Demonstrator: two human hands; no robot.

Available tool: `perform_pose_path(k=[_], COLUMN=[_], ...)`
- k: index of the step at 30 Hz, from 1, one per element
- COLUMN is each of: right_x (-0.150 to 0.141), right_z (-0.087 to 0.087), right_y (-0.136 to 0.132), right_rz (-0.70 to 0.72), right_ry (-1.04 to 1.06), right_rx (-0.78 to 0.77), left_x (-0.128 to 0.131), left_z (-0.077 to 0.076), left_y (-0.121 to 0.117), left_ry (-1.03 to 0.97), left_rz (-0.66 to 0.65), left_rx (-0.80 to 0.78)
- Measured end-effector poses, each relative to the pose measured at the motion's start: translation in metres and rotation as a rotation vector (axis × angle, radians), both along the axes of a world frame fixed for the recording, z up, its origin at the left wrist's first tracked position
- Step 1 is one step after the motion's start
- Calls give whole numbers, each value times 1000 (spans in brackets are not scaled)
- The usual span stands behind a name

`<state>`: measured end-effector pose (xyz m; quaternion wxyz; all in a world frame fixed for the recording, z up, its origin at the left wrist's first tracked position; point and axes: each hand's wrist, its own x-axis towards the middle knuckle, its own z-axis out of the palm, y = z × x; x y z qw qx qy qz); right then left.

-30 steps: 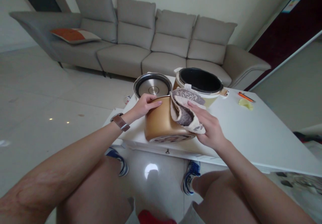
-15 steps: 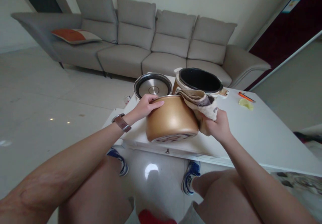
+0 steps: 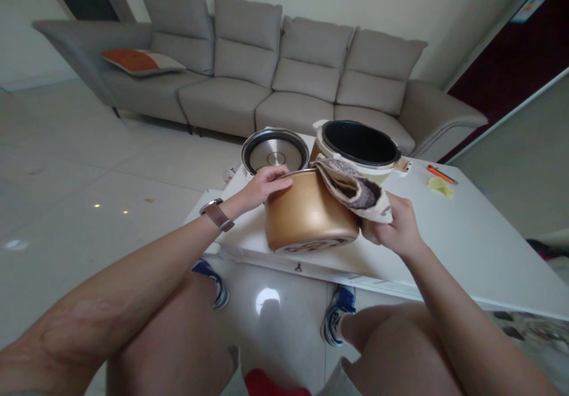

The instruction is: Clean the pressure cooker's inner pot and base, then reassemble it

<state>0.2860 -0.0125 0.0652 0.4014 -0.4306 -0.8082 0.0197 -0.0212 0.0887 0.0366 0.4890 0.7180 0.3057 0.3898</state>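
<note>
A gold-coloured inner pot point(image 3: 312, 209) is tilted above the near part of a white table, its printed base partly showing. My left hand point(image 3: 269, 184) grips the pot's rim at its left, thumb on the outside; the other fingers are partly hidden behind the rim. In my right hand point(image 3: 397, 224) is a folded beige cloth point(image 3: 355, 188) with a dark patterned side, which lies against the pot's right rim and side. Behind the pot stands a cooker body point(image 3: 361, 143) with a dark, open cavity. Left of it is a round lid point(image 3: 275, 152) with a metal inner plate.
The white table point(image 3: 471, 236) bears an orange-handled cutter point(image 3: 441, 174) and a yellow-green scrap point(image 3: 440, 187) on its right side. Beyond it stands a grey sofa point(image 3: 222, 102) with an orange and white cushion point(image 3: 140, 62). My knees and shoes are below the table's near edge.
My right hand and the cloth have moved slightly right and down, and the cloth's folds have opened a little. The whole view has shifted slightly; my left hand still grips the rim.
</note>
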Motion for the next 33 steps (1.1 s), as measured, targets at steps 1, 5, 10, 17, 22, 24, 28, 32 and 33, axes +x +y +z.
perform_pose_path(k=[1,5,10,17,22,24,28,32,33], right_x=[3,11,7,-5,0,5,12,7,4], right_z=[-2,-9,-16,-9,0,0,-7,-11,-11], right_y=[3,10,4,-11,-11,-7,2,-1,-4], right_rz=[-32,-115,-126,96,150,111,-18,-54,-37], right_ry=[28,104,81,-86,-186,-188,-130,-133,-151], right_rx=[-15,-47,23,231,159,147,134,160,176], left_x=[-1,-5,-4,-4,0,2,6,5,5], left_z=[0,-7,-16,-17,-14,-11,-6,-6,-7], left_y=[-1,-6,-8,-5,-8,-10,-12,-11,-11], left_ry=[0,78,74,55,36,36,54,75,74], left_rz=[-8,-52,-14,-37,-28,3,33,33,29], left_rx=[-4,-127,-210,-196,-197,-196,-177,-169,-160])
